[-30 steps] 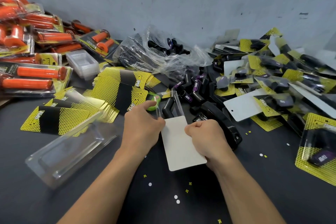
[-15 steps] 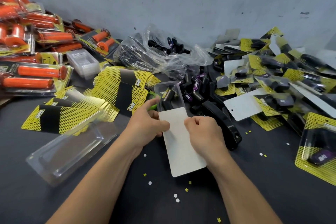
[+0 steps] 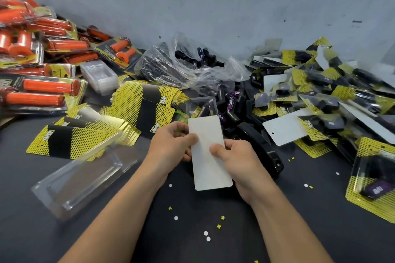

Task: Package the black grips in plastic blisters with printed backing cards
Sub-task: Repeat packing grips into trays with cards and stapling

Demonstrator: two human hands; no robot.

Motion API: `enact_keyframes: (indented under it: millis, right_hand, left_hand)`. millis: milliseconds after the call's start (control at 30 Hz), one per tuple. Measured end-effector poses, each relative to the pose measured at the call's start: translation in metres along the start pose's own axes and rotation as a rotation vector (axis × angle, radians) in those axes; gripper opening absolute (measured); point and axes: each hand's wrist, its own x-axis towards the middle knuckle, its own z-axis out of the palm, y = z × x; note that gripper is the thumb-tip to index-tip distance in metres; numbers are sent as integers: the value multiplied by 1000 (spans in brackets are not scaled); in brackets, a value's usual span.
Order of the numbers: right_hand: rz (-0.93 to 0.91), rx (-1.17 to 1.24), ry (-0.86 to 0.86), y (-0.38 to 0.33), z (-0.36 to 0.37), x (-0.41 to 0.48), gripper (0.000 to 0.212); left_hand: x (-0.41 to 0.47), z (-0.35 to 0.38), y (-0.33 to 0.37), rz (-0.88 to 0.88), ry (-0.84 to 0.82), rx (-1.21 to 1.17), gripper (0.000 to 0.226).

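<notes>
Since half a second ago your card [image 3: 208, 168] has slid farther up over the blister [image 3: 193, 104], so less clear plastic shows beyond its far edge, and your right thumb now lies flat on the blank face instead of tucked against a fist; the pack sits over the table [image 3: 299, 220] straight in front of you, between the stack [image 3: 147, 102] of yellow cards and the stapler [image 3: 264, 149]; your left hand [image 3: 171, 145] pinches the card's left edge, thumb on top and fingers underneath, while your right hand [image 3: 243, 160] grips the right edge the same way, thumb pressed on the white back and fingers curled below out of sight; you hold it blank side up, I judge, because the blister faces away from you and the card has to slide in behind it, so a hand on each edge keeps it square while the thumbs feed it along; the card's long axis runs away from you, its far end leaning a little to the left and its near end towards your right wrist; the grip [image 3: 202, 111] sits in the blister's far end, showing just past the card as a dark bar lying roughly along that same line, though most of it is hidden; the seating looks close to done but not finished.
</notes>
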Motion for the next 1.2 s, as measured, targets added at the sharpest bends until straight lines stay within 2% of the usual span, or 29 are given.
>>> enact_keyframes:
  millis: [33,167,233,267,333,367,433,467,533,567,600,633,700,833,933,1000,1067,1133,1200]
  right_hand:
    - [0,2,16,0,1,0,20]
    - [15,-54,75,-3,6,-2,49]
    - [19,-40,65,-3,6,-3,54]
    - [22,-1,21,-3,5,-3,49]
    - [-1,93,-118,-5,3,-6,20]
    - [-17,108,-174,-5,2,-7,13]
    - [-14,106,-214,-4,2,-7,23]
    - [-5,111,-209,-4,3,-7,21]
    - [9,114,-206,-5,4,-8,16]
    - [13,101,-211,-5,3,-8,15]
    - [8,76,-224,-6,3,-8,14]
    - [2,46,-235,-5,3,-8,14]
    - [-2,0,-243,-3,4,-8,13]
    - [-42,-35,-188,-3,7,-8,16]
    - [-69,-52,-221,-5,9,-12,22]
    - [-95,-65,-139,-5,9,-13,14]
    - [-192,-159,72,-3,9,-11,6]
    - [-359,-324,277,-1,11,-10,22]
    - [-515,-531,363,2,16,-13,39]
  left_hand:
    - [-1,0,0,27,-2,19,8]
    - [-5,1,2,105,5,26,20]
    - [-6,2,3,98,30,-1,25]
    - [-6,3,3,98,55,9,28]
    - [-4,3,2,114,119,58,40]
    - [-3,3,1,123,150,85,47]
    - [-1,0,0,149,205,165,57]
    - [0,-1,-2,158,224,215,56]
    - [2,-2,-5,175,266,239,32]
    - [2,-3,-3,164,282,177,15]
    - [2,-4,-1,134,269,80,10]
    - [3,-5,-1,103,229,-37,20]
    - [7,-6,0,44,150,-229,26]
    - [8,-6,0,34,135,-340,28]
    - [11,-7,-2,48,124,-380,33]
    - [11,-6,-2,40,137,-390,32]
    - [12,-3,-3,37,202,-323,36]
    - [13,2,-5,31,226,-246,40]
    - [10,7,-5,4,116,-272,27]
